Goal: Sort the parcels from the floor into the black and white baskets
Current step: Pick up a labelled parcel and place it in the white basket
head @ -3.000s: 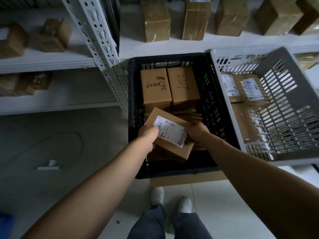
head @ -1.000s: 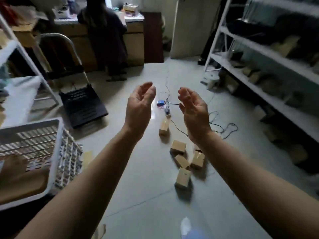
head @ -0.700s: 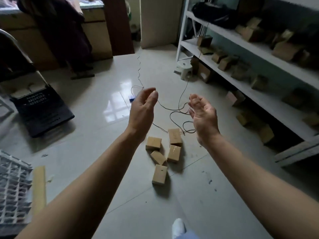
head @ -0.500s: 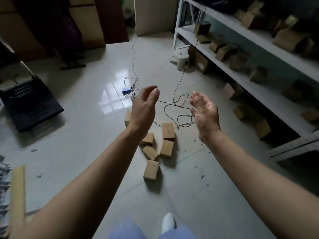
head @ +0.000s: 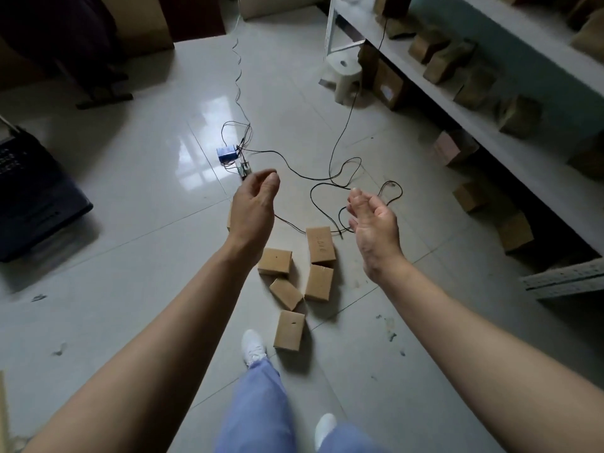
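Note:
Several brown cardboard parcels lie on the tiled floor in front of my feet: one nearest my shoe [head: 289, 329], a small tilted one [head: 286, 293], one to its right [head: 319, 282], one with writing on top [head: 320, 244], and one to the left [head: 275, 261]. Another parcel is mostly hidden behind my left hand [head: 255, 207]. My left hand is raised above the parcels, fingers loosely curled and empty. My right hand [head: 376, 225] is also raised, palm up, fingers apart, holding nothing. Neither basket is in view.
Black cables [head: 330, 178] and a small blue device [head: 226, 154] lie on the floor beyond the parcels. A white shelf [head: 490, 125] with more boxes runs along the right. A dark platform cart [head: 29, 197] stands at the left. A white stool [head: 344, 76] is by the shelf.
I have turned away from the baskets and walked toward the floor parcels, which are now closer and lower in view. Both hands stay raised and empty.

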{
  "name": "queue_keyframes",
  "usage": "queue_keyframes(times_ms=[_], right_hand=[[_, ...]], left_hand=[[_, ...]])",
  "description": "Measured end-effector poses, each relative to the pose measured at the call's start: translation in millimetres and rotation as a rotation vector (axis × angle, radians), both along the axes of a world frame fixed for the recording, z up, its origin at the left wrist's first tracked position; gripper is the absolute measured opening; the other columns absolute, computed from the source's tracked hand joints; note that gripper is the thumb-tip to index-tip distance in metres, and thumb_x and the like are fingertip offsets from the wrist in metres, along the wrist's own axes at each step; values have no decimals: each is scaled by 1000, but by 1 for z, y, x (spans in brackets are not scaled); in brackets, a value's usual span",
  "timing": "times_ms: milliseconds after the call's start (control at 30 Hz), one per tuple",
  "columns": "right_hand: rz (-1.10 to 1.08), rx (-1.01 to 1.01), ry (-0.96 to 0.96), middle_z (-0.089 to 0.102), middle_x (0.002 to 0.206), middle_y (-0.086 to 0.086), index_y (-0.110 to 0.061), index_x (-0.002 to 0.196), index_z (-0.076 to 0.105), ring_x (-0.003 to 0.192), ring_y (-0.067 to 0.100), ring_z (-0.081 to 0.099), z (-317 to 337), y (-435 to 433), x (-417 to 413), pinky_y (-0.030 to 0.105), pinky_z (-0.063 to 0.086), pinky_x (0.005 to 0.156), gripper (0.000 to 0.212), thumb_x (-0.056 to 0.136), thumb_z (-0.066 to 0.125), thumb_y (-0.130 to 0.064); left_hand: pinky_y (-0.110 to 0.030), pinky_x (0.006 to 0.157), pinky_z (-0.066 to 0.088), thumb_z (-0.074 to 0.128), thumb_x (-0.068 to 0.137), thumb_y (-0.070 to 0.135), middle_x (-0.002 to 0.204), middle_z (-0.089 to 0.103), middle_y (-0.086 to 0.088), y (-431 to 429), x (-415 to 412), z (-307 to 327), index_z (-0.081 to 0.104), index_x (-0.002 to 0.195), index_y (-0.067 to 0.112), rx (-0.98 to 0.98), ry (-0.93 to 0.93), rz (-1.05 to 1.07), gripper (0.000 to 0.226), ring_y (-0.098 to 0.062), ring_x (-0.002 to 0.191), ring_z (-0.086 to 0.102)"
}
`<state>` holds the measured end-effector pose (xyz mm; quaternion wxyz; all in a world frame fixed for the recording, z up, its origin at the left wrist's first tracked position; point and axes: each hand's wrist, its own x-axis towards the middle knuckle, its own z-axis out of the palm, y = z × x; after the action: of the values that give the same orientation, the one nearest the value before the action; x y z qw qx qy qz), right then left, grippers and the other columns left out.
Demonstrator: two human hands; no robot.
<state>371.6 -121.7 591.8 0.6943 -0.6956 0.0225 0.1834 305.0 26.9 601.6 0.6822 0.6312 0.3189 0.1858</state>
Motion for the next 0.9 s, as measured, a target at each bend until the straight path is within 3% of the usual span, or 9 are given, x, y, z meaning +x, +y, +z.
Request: queue_keyframes(times_ms=[100,233,300,433,633,800,900], right_hand=[[17,-71,15,61,92,-11,-21,97,59,95,5,56,-31,46,30,22,43,92,11,93,56,-30],[65,-176,51,58,87,-12,-14,108,59,85,0,53,-83,101,66,14,42,79,24,94,55,-33],[83,-215,81,59,87,-12,-16,106,59,84,-1,54,-115,124,82,12,42,74,23,94,54,-34],[142,-268,162,59,89,-8,-16,103,58,94,9,55,-195,161,115,22,41,84,21,94,54,-34],[249,-393,308,58,96,-7,-20,107,58,93,9,53,-360,170,143,29,40,85,25,94,50,-41],[309,-564,384,52,84,-12,-25,101,51,75,1,46,-504,155,156,24,35,65,23,94,47,-46],[338,-639,452,52,92,-8,-18,115,55,77,7,45,-580,149,158,25,33,76,35,94,46,-45]], left_hand=[[-22,88,40,48,98,24,118,63,-5,54,23,-31,59,116,15,-29,66,52,23,-14,110,55],[-21,77,41,48,97,27,116,62,-3,112,51,-83,59,107,20,-88,177,110,17,-15,107,55],[-23,79,41,48,96,28,114,62,-5,135,67,-114,59,106,19,-108,227,141,17,-16,106,55],[-19,68,41,48,96,27,105,60,-2,174,92,-190,59,99,18,-107,282,260,15,-15,98,55],[-26,83,39,45,96,26,108,60,-2,183,108,-359,57,100,19,-86,452,264,14,-18,105,56],[-26,77,37,42,98,27,100,57,0,166,120,-508,58,111,8,-76,603,150,28,-14,93,52],[-27,76,37,43,98,28,94,55,2,156,126,-586,58,105,9,-81,667,106,25,-13,88,50]])
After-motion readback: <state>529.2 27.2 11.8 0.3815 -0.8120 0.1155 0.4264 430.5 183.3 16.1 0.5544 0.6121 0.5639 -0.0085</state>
